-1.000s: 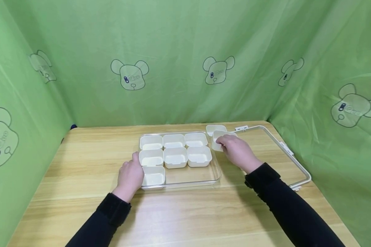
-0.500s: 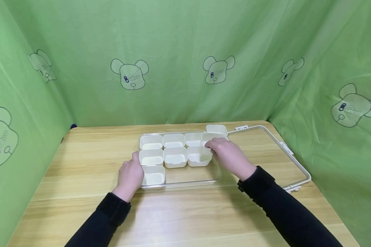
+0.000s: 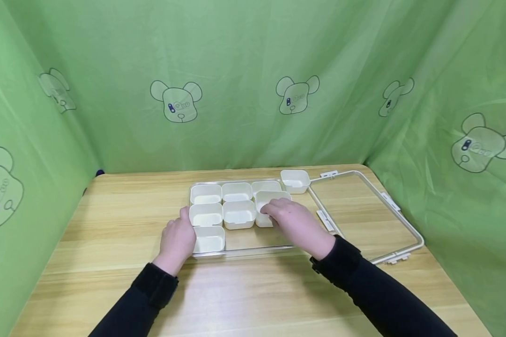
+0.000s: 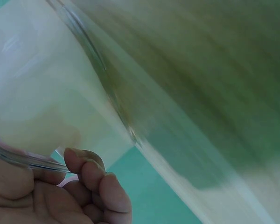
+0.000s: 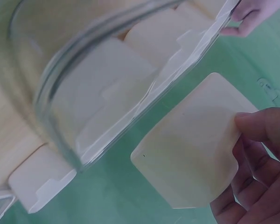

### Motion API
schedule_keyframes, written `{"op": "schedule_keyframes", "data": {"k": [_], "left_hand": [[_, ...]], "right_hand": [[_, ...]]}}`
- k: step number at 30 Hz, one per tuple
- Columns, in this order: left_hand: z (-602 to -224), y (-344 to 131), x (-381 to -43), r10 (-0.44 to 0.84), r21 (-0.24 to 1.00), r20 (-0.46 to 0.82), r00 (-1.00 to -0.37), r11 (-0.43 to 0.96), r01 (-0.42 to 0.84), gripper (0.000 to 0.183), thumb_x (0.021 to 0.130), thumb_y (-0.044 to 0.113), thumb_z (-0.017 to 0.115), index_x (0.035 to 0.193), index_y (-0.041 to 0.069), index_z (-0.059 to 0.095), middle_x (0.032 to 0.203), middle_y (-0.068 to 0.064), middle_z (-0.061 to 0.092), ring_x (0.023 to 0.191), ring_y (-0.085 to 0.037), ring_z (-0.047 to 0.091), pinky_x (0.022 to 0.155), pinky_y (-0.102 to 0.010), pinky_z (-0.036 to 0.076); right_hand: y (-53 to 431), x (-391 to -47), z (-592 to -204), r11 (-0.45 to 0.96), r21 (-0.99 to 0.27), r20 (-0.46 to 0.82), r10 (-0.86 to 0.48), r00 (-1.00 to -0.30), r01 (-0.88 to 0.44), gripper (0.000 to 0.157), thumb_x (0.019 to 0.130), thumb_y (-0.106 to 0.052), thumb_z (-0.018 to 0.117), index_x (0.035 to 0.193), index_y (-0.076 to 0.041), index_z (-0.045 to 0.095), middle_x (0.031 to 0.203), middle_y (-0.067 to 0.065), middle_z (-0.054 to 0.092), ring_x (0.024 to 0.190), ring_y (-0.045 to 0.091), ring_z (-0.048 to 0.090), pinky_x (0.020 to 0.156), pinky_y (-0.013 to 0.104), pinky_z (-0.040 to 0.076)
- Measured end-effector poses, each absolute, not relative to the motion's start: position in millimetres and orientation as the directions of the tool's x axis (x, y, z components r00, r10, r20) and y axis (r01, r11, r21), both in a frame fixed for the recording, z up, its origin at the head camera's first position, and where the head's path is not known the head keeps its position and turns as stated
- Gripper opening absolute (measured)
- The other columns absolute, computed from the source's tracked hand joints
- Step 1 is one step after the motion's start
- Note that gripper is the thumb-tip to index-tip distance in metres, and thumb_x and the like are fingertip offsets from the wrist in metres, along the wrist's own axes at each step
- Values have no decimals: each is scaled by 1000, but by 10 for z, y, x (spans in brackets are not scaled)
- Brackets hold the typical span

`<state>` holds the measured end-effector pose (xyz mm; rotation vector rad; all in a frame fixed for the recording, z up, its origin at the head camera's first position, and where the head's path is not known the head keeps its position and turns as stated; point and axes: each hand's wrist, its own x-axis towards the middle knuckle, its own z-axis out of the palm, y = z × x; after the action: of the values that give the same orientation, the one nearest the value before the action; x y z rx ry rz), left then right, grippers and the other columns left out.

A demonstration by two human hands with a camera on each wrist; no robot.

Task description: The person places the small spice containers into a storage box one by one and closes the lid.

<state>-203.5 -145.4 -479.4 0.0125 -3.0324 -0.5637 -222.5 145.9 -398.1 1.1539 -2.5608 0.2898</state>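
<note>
Over there the person's left hand [image 3: 177, 240] has its fingers curled around the left rim of a clear tray [image 3: 246, 239] on the wooden tabletop [image 3: 253, 295]. The right hand [image 3: 297, 222] pinches a small white bin [image 5: 189, 144] by its side, above the right end of the tray's middle row. Other white bins [image 3: 239, 215] sit in the tray, one alone in the near left corner. A spare bin [image 3: 295, 182] stands by the far right corner, next to a white rectangular frame [image 3: 411, 226].
</note>
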Motion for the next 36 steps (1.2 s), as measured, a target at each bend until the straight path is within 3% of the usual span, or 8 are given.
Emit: {"op": "schedule_keyframes", "data": {"k": [9, 16, 36], "left_hand": [[-4794, -1450, -2031, -18, 360, 48, -999, 933, 0, 46, 92, 7, 32, 135, -5, 21, 81, -17, 60, 70, -29, 47, 64, -42, 43], [-4793, -1452, -2033, -18, 355, 47, -999, 935, 0, 47, 91, 6, 32, 135, -5, 20, 81, -17, 59, 70, -30, 47, 65, -42, 43], [-4807, -1462, -2044, -21, 354, 56, -998, 935, 0, 46, 91, 7, 32, 134, -5, 21, 80, -17, 59, 70, -30, 48, 66, -43, 43]], "right_hand": [[1252, -2115, -4071, 601, -42, 357, -737, -574, -798, 26, 77, 2, 64, 100, -12, 63, 89, -1, 63, 85, 16, 58, 74, 28, 50], [1150, -2048, -4149, 595, -52, 335, -746, -575, -802, 31, 74, 4, 62, 100, -15, 63, 88, -5, 61, 83, 13, 56, 70, 24, 50], [897, -1949, -4359, 561, -60, 251, -792, -557, -825, 24, 81, -2, 61, 99, -17, 63, 88, -6, 61, 83, 11, 56, 70, 24, 48]]}}
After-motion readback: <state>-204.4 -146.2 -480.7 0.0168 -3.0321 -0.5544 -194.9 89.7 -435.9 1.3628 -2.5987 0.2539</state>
